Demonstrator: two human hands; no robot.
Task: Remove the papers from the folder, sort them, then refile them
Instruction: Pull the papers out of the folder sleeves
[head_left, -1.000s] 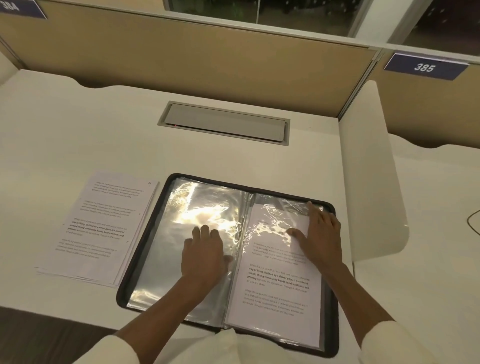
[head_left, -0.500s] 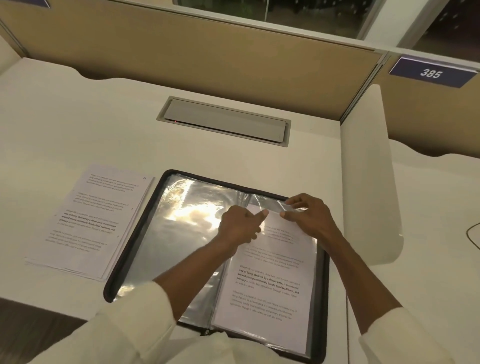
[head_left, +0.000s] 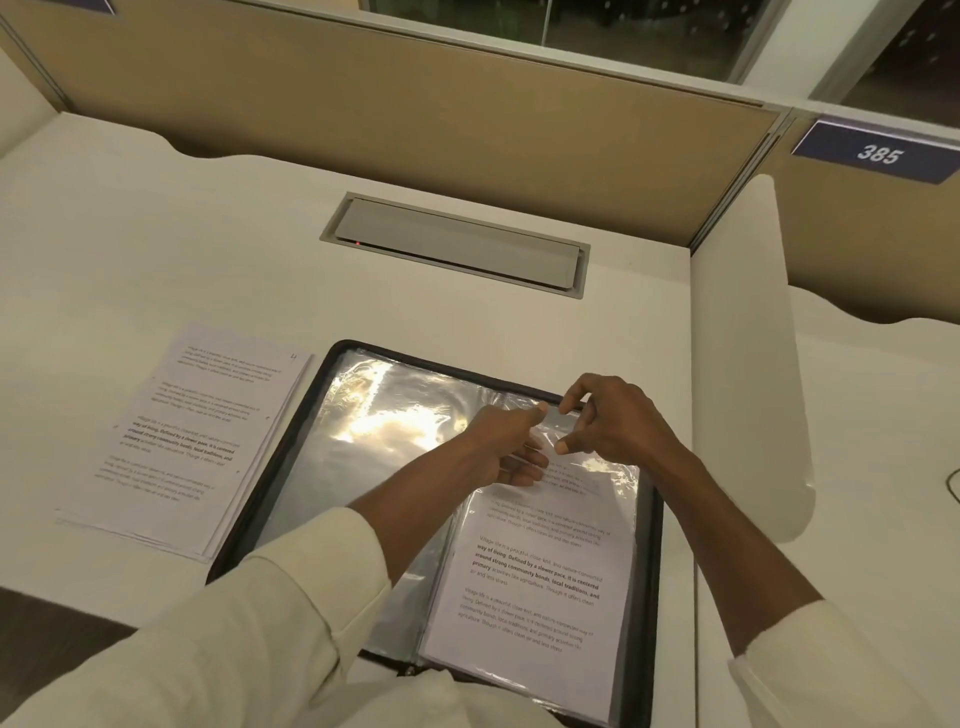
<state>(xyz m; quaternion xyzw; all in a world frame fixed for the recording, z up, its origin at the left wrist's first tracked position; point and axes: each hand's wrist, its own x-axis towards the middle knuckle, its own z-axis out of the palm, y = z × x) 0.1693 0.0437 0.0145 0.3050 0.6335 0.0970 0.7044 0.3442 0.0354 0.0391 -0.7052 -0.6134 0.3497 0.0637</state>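
The folder (head_left: 358, 499) lies open on the bench (head_left: 156, 234). Both hands pinch the top edge of its right clear sleeve (head_left: 618, 493), left hand (head_left: 511, 447) beside right hand (head_left: 613, 426). A printed sheet (head_left: 540, 582) is inside. A paper stack (head_left: 192, 431) lies just left of the folder.

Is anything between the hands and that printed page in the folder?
Yes: a clear plastic sleeve covers the printed page. Both the left hand and right hand are at its top edge. Nothing else visible blocks them.

Your left hand (head_left: 511, 447) and right hand (head_left: 615, 423) are close together, fingers curled; left thumb nearly meets right index.
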